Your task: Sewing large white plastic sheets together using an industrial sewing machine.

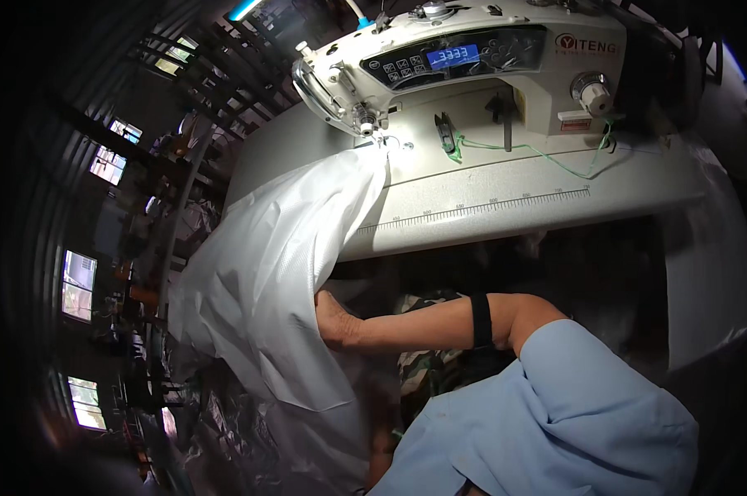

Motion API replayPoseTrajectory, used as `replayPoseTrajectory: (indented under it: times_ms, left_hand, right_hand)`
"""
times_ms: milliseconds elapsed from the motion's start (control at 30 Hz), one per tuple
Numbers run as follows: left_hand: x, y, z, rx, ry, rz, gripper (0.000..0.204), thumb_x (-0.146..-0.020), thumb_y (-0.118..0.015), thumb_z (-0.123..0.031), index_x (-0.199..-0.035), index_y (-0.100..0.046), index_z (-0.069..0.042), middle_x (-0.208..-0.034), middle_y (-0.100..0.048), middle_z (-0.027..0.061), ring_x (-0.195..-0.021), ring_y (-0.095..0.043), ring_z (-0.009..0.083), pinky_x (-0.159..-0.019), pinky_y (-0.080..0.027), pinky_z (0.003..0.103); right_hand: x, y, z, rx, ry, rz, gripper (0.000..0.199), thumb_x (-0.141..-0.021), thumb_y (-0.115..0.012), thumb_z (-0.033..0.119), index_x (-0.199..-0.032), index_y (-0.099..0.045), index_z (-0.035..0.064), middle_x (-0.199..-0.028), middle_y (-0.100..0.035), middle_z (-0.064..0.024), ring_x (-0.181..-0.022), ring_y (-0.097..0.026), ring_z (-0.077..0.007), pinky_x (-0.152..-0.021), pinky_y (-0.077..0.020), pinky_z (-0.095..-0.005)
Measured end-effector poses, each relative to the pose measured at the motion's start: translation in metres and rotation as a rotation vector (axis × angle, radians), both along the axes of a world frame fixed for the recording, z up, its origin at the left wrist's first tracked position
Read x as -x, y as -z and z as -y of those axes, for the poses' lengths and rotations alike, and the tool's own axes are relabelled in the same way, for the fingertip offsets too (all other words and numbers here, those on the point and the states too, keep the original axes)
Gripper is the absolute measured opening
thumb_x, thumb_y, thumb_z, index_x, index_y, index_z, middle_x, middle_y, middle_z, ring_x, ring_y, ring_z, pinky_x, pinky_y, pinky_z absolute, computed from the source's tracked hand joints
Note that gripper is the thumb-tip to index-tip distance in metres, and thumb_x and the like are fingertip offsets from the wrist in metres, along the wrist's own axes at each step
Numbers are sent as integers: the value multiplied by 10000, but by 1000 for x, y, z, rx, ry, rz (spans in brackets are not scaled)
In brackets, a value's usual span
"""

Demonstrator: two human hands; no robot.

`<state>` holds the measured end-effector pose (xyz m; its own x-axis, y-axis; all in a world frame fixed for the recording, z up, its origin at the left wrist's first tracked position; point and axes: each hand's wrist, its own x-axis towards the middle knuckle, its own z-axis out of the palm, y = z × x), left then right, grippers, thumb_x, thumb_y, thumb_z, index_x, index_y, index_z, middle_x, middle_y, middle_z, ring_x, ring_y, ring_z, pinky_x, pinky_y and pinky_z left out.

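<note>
A large sheet of white fabric (pixel 257 248) runs from under the presser foot (pixel 381 142) of a sewing machine (pixel 464 58), over the table's front edge and down in loose folds. At the hanging fabric's right edge is my right hand (pixel 332 321), its fingers hidden behind the cloth. My right forearm, with a black band (pixel 481 321), reaches across from the right. Only a bit of my left forearm (pixel 381 455) shows low down beside the fabric; the left hand itself is out of sight.
Thread snips (pixel 445 132) on a green cord (pixel 547 154) lie on the machine bed, near a dark upright piece (pixel 506 124). A ruler scale (pixel 472 203) runs along the table's front. White material (pixel 708 273) hangs at the right. Cluttered racks and windows (pixel 79 285) stand at the left.
</note>
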<state>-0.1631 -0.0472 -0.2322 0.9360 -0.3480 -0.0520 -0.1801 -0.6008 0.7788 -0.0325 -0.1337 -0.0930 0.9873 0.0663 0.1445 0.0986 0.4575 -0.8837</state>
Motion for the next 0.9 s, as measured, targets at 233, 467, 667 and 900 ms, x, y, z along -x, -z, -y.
replayPoseTrajectory:
  times_ms: [233, 467, 667, 900]
  left_hand:
    - [24, -178, -58, 145, -354, 245, 448, -935, -631, -260, -1301, -563, -12, -1267, -602, 209, -1135, -587, 358, -990, -432, 411]
    - [22, -258, -39, -83, -411, 895, 456, -936, -628, -269, -1307, -557, -12, -1272, -600, 208, -1138, -585, 357, -988, -433, 408]
    - [-22, -364, -103, -449, -688, 1372, 464, -938, -627, -277, -1312, -552, -12, -1276, -597, 207, -1141, -584, 356, -987, -434, 406]
    - [-27, -479, -134, -843, -976, 1609, 472, -940, -625, -286, -1317, -546, -12, -1281, -595, 206, -1145, -581, 355, -986, -435, 403]
  right_hand:
    - [-12, 63, 27, 466, -378, 237, 686, -828, -601, 580, -1101, -647, -48, -1068, -639, -307, -1035, -613, -433, -911, -459, -489]
    - [-16, 100, 37, 980, -106, 176, 943, -709, -653, 735, -1225, -546, -46, -1082, -601, -309, -1106, -553, -413, -966, -380, -507]
    - [-38, 60, 3, 439, -37, 289, 777, -772, -754, 440, -1374, -447, 56, -1082, -659, -215, -1049, -624, -365, -970, -452, -420]
    - [-24, 94, -1, 194, -395, 121, 720, -870, -701, 341, -1437, -374, 41, -1263, -581, -193, -1195, -549, -299, -1018, -431, -385]
